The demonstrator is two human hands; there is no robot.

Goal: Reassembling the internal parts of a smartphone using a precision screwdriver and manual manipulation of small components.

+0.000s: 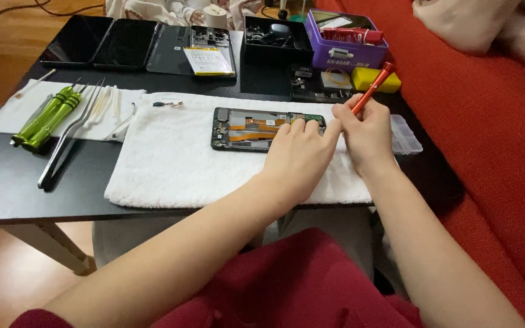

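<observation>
Left hand [299, 155] flat, fingers apart, pinning opened black phone chassis [247, 128] on white towel [177, 164]; right hand [363, 130] clamped on orange-handled screwdriver [373, 88]. Advice: keep driver upright, pressure light, chassis steady.

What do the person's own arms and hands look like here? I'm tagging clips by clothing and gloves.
Both the left hand and the right hand are bare: no gloves, and no rings, watch or bracelets that can be seen. The forearms are uncovered too. A bit of dark red sleeve shows only at the lower left edge, high up the left arm.
</observation>
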